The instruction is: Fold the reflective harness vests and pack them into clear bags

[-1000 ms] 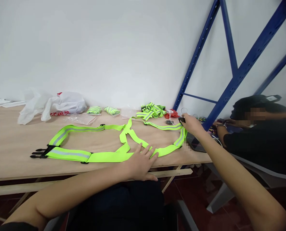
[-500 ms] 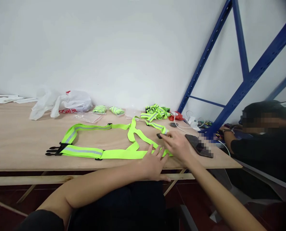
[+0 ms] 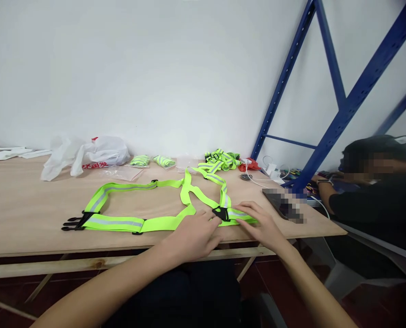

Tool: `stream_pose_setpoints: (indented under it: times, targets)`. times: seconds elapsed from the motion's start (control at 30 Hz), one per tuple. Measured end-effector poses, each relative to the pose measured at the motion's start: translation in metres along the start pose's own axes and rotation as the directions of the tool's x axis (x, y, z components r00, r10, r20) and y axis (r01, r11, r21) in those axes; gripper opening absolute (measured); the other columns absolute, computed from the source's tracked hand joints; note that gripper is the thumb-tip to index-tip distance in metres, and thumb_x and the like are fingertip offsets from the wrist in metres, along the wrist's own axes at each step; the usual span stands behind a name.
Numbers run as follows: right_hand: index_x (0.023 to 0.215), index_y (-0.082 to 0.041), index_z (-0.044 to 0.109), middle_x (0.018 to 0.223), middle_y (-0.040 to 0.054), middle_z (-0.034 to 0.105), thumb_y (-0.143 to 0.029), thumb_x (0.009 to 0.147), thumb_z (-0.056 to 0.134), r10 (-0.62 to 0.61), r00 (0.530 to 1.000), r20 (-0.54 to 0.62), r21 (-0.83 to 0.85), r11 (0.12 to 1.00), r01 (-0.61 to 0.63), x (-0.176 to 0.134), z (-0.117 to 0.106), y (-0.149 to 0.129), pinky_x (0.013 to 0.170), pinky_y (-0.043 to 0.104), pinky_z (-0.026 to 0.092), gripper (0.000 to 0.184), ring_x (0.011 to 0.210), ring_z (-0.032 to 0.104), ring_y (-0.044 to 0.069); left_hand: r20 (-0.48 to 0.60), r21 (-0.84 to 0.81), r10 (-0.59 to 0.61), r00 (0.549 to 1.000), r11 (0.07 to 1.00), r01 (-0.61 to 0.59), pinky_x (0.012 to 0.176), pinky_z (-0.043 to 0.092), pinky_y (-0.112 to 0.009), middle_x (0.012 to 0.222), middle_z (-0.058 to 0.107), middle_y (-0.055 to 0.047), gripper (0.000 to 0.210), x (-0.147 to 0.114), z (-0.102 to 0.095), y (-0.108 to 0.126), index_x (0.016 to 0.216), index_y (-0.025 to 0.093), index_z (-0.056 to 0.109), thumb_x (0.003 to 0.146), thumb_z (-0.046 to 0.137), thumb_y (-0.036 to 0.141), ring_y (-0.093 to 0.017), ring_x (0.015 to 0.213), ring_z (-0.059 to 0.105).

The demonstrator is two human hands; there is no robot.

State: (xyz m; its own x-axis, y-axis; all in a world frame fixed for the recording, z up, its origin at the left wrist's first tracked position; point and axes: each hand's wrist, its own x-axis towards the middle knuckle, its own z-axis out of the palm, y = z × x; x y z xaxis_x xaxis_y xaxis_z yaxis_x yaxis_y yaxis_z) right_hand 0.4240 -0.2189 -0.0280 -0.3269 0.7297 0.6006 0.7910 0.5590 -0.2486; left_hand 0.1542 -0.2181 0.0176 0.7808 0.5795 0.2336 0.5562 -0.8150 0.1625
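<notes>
A fluorescent yellow-green reflective harness vest (image 3: 128,223) lies spread on the table, its grey stripes facing up. My left hand (image 3: 196,233) has its fingers curled together at the left edge of a black buckle (image 3: 222,213) on the vest's right side; the exact grip is partly hidden. On the strap just right of that buckle rests my right hand (image 3: 262,228), fingers stretched and apart. A pronged black buckle (image 3: 73,223) sits at the vest's left end. Black slider buckles show along the straps.
Behind the vest are a white plastic bag (image 3: 109,150), bagged reflective straps (image 3: 139,161) and a heap of loose reflective straps (image 3: 223,159). A phone (image 3: 278,204) lies right of my right hand. Blue shelving (image 3: 339,118) and a seated person (image 3: 377,196) are at the right.
The black buckle and its strap have come down toward the front edge and lie flat. My right hand has let go of the buckle and moved right; my left hand has shifted left and curled its fingers.
</notes>
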Motion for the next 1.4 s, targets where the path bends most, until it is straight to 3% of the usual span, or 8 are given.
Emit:
stream_pose_setpoints:
  times: [0.1,0.2,0.4,0.77,1.0,1.1,1.27,1.4]
  targets:
    - [0.131,-0.026,0.061,0.13,0.0116,0.062,-0.044,0.09,0.061,0.167,0.986,-0.01,-0.025,0.986,-0.168,-0.013,-0.017,0.021,0.107,0.046,0.048,0.045,0.125,0.058,0.03,0.019,-0.046,-0.063,0.998,0.997,0.064,0.084,0.053,-0.037,0.119,0.066,-0.011,0.04,0.025,0.004,-0.008,0.128,0.019,0.053,0.093,0.057,0.037,-0.029,0.108,0.064]
    - [0.14,-0.025,0.054,0.144,0.0123,0.055,-0.05,0.087,0.062,0.34,0.94,0.02,0.012,0.94,-0.34,-0.031,-0.032,0.045,0.115,0.05,0.039,0.059,0.136,0.049,0.033,0.101,-0.028,-0.103,0.99,0.994,0.107,0.081,0.053,-0.039,0.116,0.067,-0.015,0.053,0.05,0.011,-0.017,0.133,0.017,0.048,0.086,0.063,0.037,-0.033,0.104,0.066]
    - [0.139,-0.021,0.055,0.151,0.012,0.05,-0.057,0.081,0.063,0.489,0.838,0.241,0.237,0.808,-0.54,-0.045,-0.043,0.07,0.116,0.045,0.038,0.068,0.139,0.046,0.033,0.104,-0.06,-0.113,0.988,0.991,0.12,0.078,0.053,-0.038,0.113,0.069,-0.015,0.05,0.068,0.03,-0.029,0.129,0.018,0.05,0.082,0.062,0.031,-0.034,0.102,0.067]
    - [0.127,-0.022,0.068,0.139,0.0115,0.062,-0.059,0.076,0.067,0.471,0.825,0.312,0.151,0.833,-0.533,-0.026,-0.054,0.067,0.113,0.047,0.04,0.063,0.13,0.055,0.036,0.004,-0.127,-0.122,0.992,0.984,0.122,0.073,0.049,-0.032,0.105,0.068,-0.012,0.039,0.064,0.024,-0.028,0.116,0.019,0.053,0.08,0.061,0.033,-0.029,0.096,0.066]
    - [0.114,-0.027,0.075,0.126,0.0088,0.07,-0.067,0.068,0.075,0.494,0.827,0.27,0.312,0.767,-0.56,-0.019,-0.061,0.065,0.1,0.046,0.055,0.061,0.117,0.065,0.036,-0.046,-0.19,-0.135,0.99,0.974,0.124,0.079,0.049,-0.034,0.097,0.07,-0.009,0.035,0.056,0.017,-0.032,0.113,0.017,0.054,0.082,0.061,0.031,-0.027,0.09,0.067]
    - [0.113,-0.026,0.075,0.125,0.0099,0.07,-0.067,0.066,0.076,0.496,0.829,0.26,0.34,0.756,-0.559,-0.019,-0.06,0.06,0.099,0.045,0.055,0.063,0.115,0.066,0.036,-0.066,-0.205,-0.168,0.983,0.967,0.152,0.082,0.048,-0.035,0.096,0.07,-0.008,0.028,0.047,0.01,-0.033,0.108,0.018,0.056,0.084,0.062,0.029,-0.026,0.091,0.066]
    - [0.114,-0.024,0.074,0.128,0.0119,0.068,-0.064,0.07,0.075,0.432,0.844,0.318,0.288,0.804,-0.52,-0.014,-0.056,0.053,0.102,0.046,0.053,0.059,0.116,0.065,0.035,-0.09,-0.196,-0.191,0.977,0.965,0.171,0.08,0.049,-0.032,0.103,0.069,-0.009,0.026,0.029,0.007,-0.03,0.107,0.019,0.058,0.084,0.063,0.03,-0.026,0.098,0.064]
    - [0.118,-0.023,0.073,0.128,0.0122,0.068,-0.063,0.074,0.072,0.378,0.843,0.382,0.205,0.855,-0.476,-0.01,-0.052,0.055,0.106,0.05,0.048,0.059,0.118,0.063,0.037,-0.024,-0.082,-0.173,0.985,0.982,0.171,0.085,0.05,-0.036,0.106,0.069,-0.012,0.024,0.019,0.018,-0.026,0.105,0.017,0.061,0.086,0.064,0.031,-0.029,0.103,0.063]
